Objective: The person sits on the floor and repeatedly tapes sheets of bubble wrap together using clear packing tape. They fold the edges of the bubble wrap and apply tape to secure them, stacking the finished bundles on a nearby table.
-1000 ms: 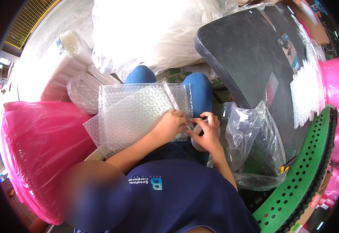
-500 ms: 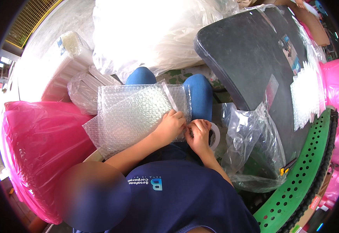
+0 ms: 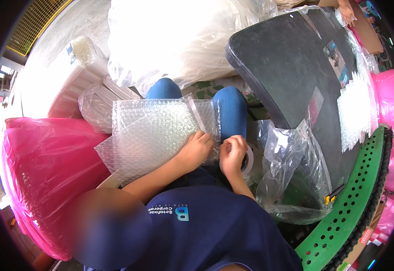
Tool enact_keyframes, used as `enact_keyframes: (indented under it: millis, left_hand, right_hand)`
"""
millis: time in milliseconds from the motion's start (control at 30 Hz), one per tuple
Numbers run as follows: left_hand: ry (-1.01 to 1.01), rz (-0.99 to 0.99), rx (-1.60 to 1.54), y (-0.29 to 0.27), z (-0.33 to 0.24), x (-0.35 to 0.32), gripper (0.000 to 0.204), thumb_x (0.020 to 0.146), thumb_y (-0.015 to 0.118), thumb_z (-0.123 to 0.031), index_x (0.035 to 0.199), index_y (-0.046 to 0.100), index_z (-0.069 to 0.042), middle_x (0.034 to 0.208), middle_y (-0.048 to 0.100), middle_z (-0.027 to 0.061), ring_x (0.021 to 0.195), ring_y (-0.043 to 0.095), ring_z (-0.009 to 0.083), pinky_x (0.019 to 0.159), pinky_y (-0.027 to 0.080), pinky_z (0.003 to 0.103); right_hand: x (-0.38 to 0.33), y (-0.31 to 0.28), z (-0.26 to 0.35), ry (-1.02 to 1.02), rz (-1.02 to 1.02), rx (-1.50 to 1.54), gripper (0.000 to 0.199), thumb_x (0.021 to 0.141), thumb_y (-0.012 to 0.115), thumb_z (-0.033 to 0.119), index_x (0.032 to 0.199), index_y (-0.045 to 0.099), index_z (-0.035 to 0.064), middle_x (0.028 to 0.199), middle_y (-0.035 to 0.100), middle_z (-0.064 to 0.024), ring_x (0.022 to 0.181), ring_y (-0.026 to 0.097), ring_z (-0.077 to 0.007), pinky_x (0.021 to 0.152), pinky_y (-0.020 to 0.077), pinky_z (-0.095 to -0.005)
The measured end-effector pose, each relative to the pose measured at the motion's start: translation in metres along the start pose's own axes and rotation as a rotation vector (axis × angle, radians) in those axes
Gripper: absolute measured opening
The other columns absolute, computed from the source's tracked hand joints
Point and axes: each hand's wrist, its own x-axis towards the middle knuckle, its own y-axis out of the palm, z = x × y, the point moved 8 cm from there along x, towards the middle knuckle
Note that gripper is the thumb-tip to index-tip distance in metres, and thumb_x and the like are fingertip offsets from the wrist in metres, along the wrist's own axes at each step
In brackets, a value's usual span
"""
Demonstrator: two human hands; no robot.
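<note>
A bubble-wrap parcel [image 3: 156, 135] lies flat across my lap, over my blue-trousered knees. A strip of clear tape [image 3: 196, 115] runs along its right side. My left hand [image 3: 196, 150] presses down on the parcel's near right corner. My right hand [image 3: 233, 153] sits just beside it at the parcel's edge, holding a roll of clear tape [image 3: 248, 161] with the fingers pinched toward the corner.
A dark round tabletop [image 3: 291, 77] stands to the right, with bubble-wrap sheets [image 3: 357, 113] on it. A clear plastic bag [image 3: 291, 176] hangs by my right knee. A pink bag [image 3: 43, 171] fills the left. Large clear plastic bags [image 3: 174, 36] lie ahead. A green perforated rim [image 3: 355, 203] curves at right.
My right hand has drawn in from the parcel's right edge to its near corner, bringing the tape roll into view. The left hand stays pressed on the parcel.
</note>
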Motion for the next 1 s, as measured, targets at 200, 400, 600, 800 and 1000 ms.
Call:
enact_keyframes:
  millis: [200, 400, 600, 800, 1000]
  left_hand:
    - [0.118, 0.110, -0.115, -0.008, -0.003, -0.005, 0.010, 0.079, 0.067, -0.011, 0.088, 0.068, -0.007, 0.103, 0.059, 0.0045, 0.103, 0.054, 0.0239, 0.091, 0.045, 0.037]
    - [0.184, 0.201, -0.154, -0.024, -0.006, -0.007, 0.029, 0.073, 0.074, -0.022, 0.099, 0.071, -0.010, 0.113, 0.060, 0.0043, 0.116, 0.051, 0.0249, 0.099, 0.042, 0.039]
    - [-0.502, -0.051, 0.370, -0.107, 0.027, -0.010, 0.092, 0.056, 0.086, -0.039, 0.136, 0.048, -0.014, 0.140, 0.039, 0.0150, 0.134, 0.032, 0.0377, 0.105, 0.028, 0.064]
    - [-0.566, -0.082, 0.278, -0.118, 0.057, -0.021, 0.109, 0.049, 0.089, -0.041, 0.140, 0.037, -0.009, 0.132, 0.041, 0.0147, 0.127, 0.036, 0.0371, 0.100, 0.029, 0.068]
    - [-0.360, -0.223, -0.196, -0.133, 0.080, -0.019, 0.046, 0.055, 0.091, -0.018, 0.084, 0.057, -0.004, 0.082, 0.053, 0.0029, 0.078, 0.050, 0.0178, 0.070, 0.040, 0.032]
  right_hand:
    - [0.013, -0.017, -0.018, 0.042, -0.064, 0.213, 0.010, 0.079, 0.065, 0.001, 0.079, 0.055, -0.0005, 0.082, 0.058, -0.0119, 0.073, 0.058, -0.0276, 0.066, 0.0452, -0.0355]
    - [0.009, -0.019, -0.006, -0.041, -0.133, 0.124, 0.010, 0.082, 0.065, 0.004, 0.079, 0.057, -0.0005, 0.083, 0.059, -0.0107, 0.074, 0.057, -0.0240, 0.067, 0.0446, -0.0330]
    - [0.009, -0.017, -0.009, 0.026, -0.087, 0.167, 0.007, 0.079, 0.066, 0.003, 0.081, 0.059, 0.0032, 0.082, 0.060, -0.0091, 0.080, 0.057, -0.0268, 0.077, 0.0421, -0.0352]
    - [0.001, -0.025, 0.007, -0.164, -0.136, 0.278, 0.031, 0.086, 0.052, 0.000, 0.116, 0.057, -0.0014, 0.103, 0.068, -0.0126, 0.090, 0.055, -0.0232, 0.086, 0.0385, -0.0337]
    - [0.003, 0.000, 0.021, -0.134, 0.201, 0.116, 0.038, 0.091, 0.045, 0.007, 0.128, 0.052, 0.0019, 0.101, 0.071, -0.0024, 0.091, 0.054, -0.0191, 0.093, 0.0304, -0.0366]
